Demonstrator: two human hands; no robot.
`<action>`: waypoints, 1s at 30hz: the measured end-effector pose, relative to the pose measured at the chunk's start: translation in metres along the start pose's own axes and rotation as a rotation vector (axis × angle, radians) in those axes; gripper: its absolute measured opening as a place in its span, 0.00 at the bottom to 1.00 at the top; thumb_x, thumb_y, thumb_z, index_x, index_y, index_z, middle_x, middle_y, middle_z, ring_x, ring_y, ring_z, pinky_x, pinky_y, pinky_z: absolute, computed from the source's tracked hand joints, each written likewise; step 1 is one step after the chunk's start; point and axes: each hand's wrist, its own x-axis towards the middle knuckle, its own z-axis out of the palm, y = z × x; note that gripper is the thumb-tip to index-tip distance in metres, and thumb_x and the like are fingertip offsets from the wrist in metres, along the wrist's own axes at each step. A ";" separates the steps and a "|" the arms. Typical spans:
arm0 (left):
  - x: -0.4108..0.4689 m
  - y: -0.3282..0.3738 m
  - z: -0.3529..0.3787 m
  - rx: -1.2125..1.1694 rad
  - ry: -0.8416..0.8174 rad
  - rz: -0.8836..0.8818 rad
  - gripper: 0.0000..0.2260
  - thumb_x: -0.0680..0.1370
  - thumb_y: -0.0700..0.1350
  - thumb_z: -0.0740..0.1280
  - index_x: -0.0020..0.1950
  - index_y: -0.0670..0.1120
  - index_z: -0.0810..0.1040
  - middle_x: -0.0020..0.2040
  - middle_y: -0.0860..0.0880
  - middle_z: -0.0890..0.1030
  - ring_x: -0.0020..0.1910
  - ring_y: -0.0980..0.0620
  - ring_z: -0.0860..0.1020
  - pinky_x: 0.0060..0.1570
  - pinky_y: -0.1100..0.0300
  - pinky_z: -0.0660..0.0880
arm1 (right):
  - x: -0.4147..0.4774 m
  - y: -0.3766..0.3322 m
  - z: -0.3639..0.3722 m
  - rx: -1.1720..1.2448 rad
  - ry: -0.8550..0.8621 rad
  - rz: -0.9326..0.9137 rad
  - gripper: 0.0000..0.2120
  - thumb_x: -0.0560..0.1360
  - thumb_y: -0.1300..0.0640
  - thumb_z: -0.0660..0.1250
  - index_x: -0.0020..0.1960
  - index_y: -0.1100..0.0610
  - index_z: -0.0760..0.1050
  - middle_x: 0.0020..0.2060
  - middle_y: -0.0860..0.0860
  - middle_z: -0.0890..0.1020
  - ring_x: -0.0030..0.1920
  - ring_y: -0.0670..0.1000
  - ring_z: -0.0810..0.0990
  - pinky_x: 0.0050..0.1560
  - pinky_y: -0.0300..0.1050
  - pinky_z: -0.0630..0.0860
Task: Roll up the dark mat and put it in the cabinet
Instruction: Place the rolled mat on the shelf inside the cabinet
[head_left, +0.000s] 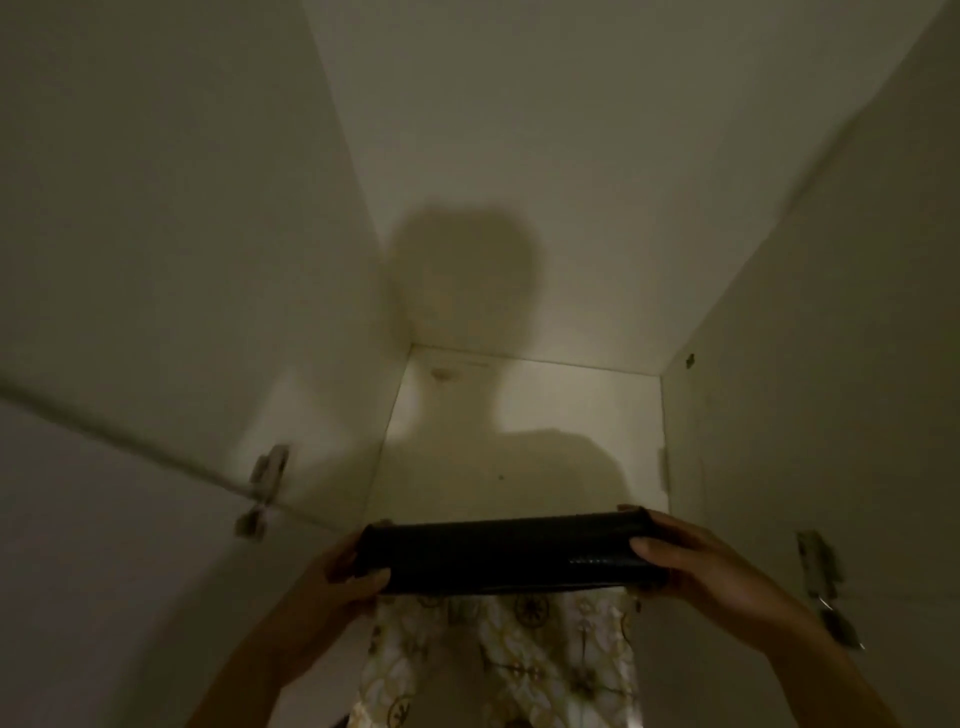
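The dark mat (498, 553) is rolled into a tight black tube and lies crosswise at the front edge of the cabinet shelf (524, 452). My left hand (343, 577) grips its left end, thumb on top. At the other end, my right hand (691, 558) wraps around the roll. The white cabinet is open in front of me, its interior dim and marked by my shadow.
The open left door (156, 312) with its hinge (267, 486) stands at the left. On the right, the other door (831, 364) carries a hinge (821, 564). Patterned cloth (509, 660) hangs below the roll.
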 end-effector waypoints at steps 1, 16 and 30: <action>0.034 0.009 -0.010 -0.035 0.030 -0.039 0.26 0.66 0.38 0.77 0.63 0.48 0.80 0.56 0.43 0.83 0.47 0.46 0.83 0.37 0.57 0.80 | 0.028 -0.006 -0.005 0.005 0.060 0.029 0.30 0.66 0.45 0.79 0.65 0.52 0.76 0.58 0.56 0.83 0.57 0.60 0.82 0.52 0.53 0.80; 0.371 0.054 -0.072 -0.312 0.282 -0.199 0.20 0.65 0.45 0.77 0.55 0.39 0.83 0.52 0.42 0.84 0.51 0.46 0.82 0.41 0.60 0.81 | 0.340 -0.023 -0.030 0.241 0.285 0.035 0.32 0.67 0.57 0.77 0.69 0.57 0.73 0.57 0.59 0.83 0.57 0.60 0.82 0.55 0.50 0.81; 0.561 0.058 -0.072 -0.386 0.426 -0.077 0.07 0.76 0.42 0.71 0.53 0.45 0.81 0.48 0.49 0.84 0.45 0.54 0.82 0.38 0.64 0.79 | 0.539 -0.010 -0.052 0.322 0.481 0.041 0.18 0.77 0.63 0.68 0.64 0.67 0.73 0.57 0.61 0.79 0.57 0.59 0.80 0.49 0.43 0.82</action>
